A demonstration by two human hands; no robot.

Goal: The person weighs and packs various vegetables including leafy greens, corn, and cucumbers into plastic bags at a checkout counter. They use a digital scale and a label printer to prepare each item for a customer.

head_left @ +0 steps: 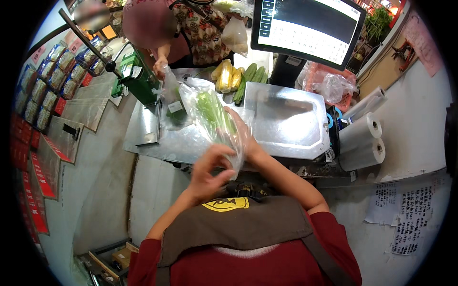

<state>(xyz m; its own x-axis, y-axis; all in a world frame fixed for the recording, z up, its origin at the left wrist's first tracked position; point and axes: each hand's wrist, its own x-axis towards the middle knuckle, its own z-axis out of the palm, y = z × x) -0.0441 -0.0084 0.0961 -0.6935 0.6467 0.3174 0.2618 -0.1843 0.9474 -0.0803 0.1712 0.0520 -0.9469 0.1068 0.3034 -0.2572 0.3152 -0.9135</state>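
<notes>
A clear plastic bag of green leafy vegetables (209,109) lies slanted in front of me over the metal counter. My right hand (241,125) holds it from the right side, partly behind the film. At the bag's near end is my left hand (213,171), blurred, its thumb and fingers curved apart; whether it pinches the film cannot be told. Left of this bag, another bag with dark green produce and a white label (176,109) rests on the counter, its top held by another person's hand. Behind are corn cobs (225,77) and long green gourds (252,77).
A metal weighing plate (282,114) is at the right, below a screen (307,28). Rolls of plastic bags (359,132) and a red basket (313,80) stand farther right. A green bag-sealing device (137,77) stands left. Two people stand across the counter (179,148).
</notes>
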